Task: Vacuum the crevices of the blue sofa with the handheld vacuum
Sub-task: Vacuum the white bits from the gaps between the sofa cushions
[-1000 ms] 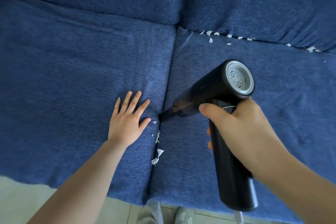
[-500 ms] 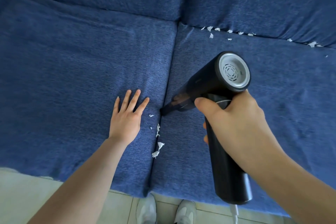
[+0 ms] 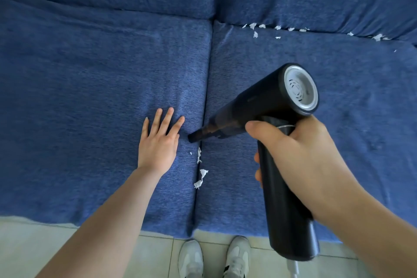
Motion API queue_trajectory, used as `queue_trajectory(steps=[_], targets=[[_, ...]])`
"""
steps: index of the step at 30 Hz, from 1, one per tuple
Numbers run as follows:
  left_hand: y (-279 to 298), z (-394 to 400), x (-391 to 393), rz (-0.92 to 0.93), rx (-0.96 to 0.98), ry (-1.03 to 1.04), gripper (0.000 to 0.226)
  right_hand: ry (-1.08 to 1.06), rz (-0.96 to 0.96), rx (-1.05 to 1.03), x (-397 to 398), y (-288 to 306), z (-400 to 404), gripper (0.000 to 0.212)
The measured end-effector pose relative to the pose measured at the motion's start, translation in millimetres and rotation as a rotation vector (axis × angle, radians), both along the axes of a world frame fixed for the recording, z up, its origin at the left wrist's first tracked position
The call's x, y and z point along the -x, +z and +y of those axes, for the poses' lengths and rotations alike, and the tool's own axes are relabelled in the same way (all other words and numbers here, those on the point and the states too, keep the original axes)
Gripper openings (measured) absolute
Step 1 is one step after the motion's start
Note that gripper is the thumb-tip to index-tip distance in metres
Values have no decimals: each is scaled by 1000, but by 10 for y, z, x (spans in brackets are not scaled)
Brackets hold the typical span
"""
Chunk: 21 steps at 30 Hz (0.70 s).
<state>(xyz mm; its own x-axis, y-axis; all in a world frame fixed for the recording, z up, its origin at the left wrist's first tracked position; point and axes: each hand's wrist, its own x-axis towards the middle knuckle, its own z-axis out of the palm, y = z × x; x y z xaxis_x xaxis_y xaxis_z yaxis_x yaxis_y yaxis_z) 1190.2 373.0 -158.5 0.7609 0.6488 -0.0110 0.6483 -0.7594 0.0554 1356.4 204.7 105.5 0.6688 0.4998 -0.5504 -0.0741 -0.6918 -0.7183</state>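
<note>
The right hand [image 3: 300,156] holds the black handheld vacuum [image 3: 266,119] by its handle, fingers curled round it. The vacuum's thin nozzle [image 3: 197,136] points toward 9 o'clock and its tip sits at the crack between the two seat cushions of the blue sofa [image 3: 90,74]. The left hand [image 3: 158,142] lies flat on the left cushion, fingers straight, just beside the nozzle. White paper bits [image 3: 200,176] lie in the crack toward 6 o'clock from the nozzle. More white bits [image 3: 255,29] lie along the back crack at 1 o'clock. Two white shoes [image 3: 214,257] stand on the pale floor [image 3: 33,239] at 6 o'clock.
</note>
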Motion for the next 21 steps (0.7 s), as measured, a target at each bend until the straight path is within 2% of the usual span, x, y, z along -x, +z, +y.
queue_trajectory(steps=[5,8,17,21], targets=[[-5,-31,32,-25,26,12,48,-25,-59,16,28,-19,-77,30],[8,-60,94,-2,26,-5,57,-69,-29,41,44,-25,-75,27],[14,-104,164,-1,-11,-74,48,-62,-13,95,222,5,-32,33],[13,-98,167,-2,-14,-80,47,-46,-87,170,408,-12,40,55]])
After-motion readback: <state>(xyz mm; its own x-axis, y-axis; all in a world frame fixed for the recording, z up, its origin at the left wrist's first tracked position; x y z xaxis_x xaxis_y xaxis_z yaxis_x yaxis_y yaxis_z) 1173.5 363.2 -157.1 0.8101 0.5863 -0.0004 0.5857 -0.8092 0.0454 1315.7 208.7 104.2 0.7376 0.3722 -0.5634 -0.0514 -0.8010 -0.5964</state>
